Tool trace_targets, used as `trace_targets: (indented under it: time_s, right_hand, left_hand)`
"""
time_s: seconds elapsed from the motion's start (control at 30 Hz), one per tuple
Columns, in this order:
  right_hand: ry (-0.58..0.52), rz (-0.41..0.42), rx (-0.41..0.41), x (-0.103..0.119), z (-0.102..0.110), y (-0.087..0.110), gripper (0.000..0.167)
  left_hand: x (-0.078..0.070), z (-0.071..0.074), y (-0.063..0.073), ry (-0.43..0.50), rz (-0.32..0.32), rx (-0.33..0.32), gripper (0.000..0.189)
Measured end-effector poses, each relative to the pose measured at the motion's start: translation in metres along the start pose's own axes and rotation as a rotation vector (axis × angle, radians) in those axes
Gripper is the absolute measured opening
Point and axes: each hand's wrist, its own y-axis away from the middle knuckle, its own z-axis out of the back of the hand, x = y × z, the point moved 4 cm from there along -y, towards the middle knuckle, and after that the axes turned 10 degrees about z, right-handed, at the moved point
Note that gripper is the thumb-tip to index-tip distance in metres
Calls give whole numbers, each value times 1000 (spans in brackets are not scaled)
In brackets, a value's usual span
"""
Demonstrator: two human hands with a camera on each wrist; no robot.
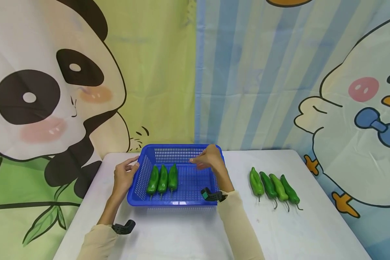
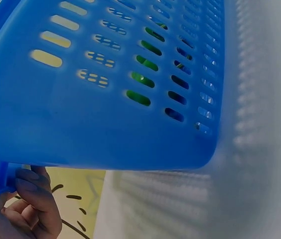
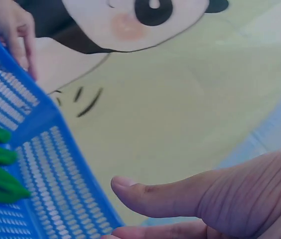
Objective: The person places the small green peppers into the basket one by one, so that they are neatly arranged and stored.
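Sleeves (image 1: 240,227): beige, both forearms, closest to camera.
Wrist cameras (image 1: 211,195): black, one strapped at each wrist.
Bench (image 1: 182,234): white top, carries everything.
Blue perforated basket (image 1: 169,203): rectangular plastic, centre-left on bench, rear rim near the curtain.
Loose green chili peppers (image 1: 269,185): four, in a rough row on bench, right of basket and well apart from it. Stems toward the person. Outside the basket, so probably the part left to do.
Basketed green chili peppers (image 1: 163,178): three, side by side in left part of basket, stems also toward the person. Looks like the done part; basket floor to their right has room.
Count: three in, four out; by that, I'd judge loading a bit under half done.
Left hand (image 1: 124,176): at basket's left rim, fingers bent against it; can't tell if gripping or only steadying.
Right hand (image 1: 209,157): above basket's right part, thumb and forefinger extended, no pepper visible between them; reads as released. Rim contact unclear.
Curtain (image 1: 164,72): cartoon backdrop behind bench, panda (image 1: 29,86) at left, white bird (image 1: 357,162) at right.
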Motion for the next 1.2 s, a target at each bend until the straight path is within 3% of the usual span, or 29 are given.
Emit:
trace_targets:
  time_s: [0.3,0.57,0.77,1.0,1.2]
  right_hand:
    - [61,57,-119,-2,30,17,35]
    - [130,48,-217,-6,52,36,37]
    - [140,101,-306,-9,67,48,36]
    - [152,112,-415,-26,82,54,37]
    - [194,175,-551,-46,89,61,31]
  left_hand:
    - [-1,1,2,-8,13,-1,38]
    - [2,-1,3,3,6,7,37]
    - [1,-1,2,6,-9,1,37]
    - [0,-1,0,3,-10,-3,37]
    - [0,-1,1,3,-6,-9,36]
